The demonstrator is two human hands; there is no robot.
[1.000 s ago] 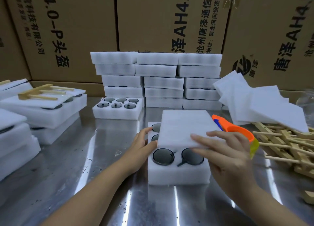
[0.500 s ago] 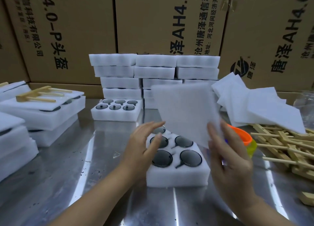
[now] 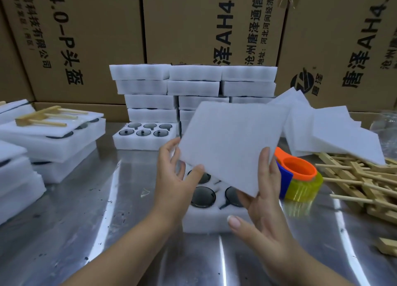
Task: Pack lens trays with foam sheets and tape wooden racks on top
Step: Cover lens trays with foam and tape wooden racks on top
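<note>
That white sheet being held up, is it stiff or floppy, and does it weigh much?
The foam sheet probably holds its shape: gripped only at its lower edge, it stands flat. It looks light, since the fingers pinch it loosely.

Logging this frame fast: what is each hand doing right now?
Left hand: touching the foam sheet at its left edge, thumb on it.
Right hand: gripping the sheet's lower right corner above the lens tray.

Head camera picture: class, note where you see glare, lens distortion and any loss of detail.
Head view: bright streaks of glare run down the metal table; wide-angle distortion tilts the cardboard boxes outward at the edges; the white foam sheet is nearly featureless against the white stacked trays behind it.
</note>
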